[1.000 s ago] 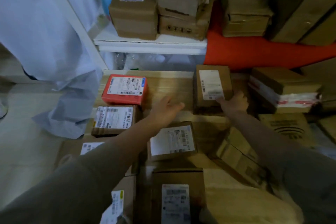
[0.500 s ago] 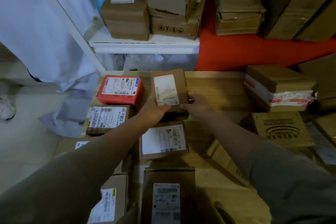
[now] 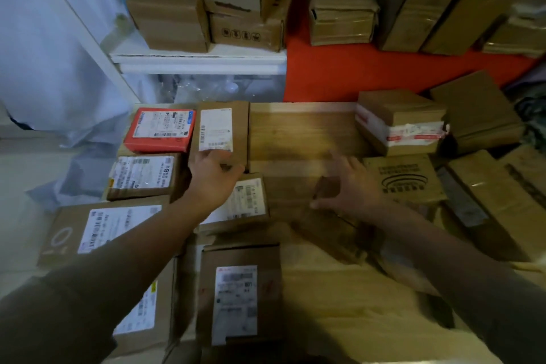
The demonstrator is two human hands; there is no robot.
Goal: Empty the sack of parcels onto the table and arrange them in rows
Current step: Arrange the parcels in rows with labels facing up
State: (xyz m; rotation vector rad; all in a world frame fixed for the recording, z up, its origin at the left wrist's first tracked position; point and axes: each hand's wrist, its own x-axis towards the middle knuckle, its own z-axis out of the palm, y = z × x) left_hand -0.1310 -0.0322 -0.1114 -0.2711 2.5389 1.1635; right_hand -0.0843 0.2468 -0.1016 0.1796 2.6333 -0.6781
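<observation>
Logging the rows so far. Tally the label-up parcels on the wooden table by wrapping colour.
Red parcel: 1
Brown parcels: 6
Total: 7

dim indoor light with a cool bluish cast, motion blur on the right hand [image 3: 350, 186], soft smeared labels, glare on taped boxes [image 3: 342, 6] at top, wide-angle bending at edges
</observation>
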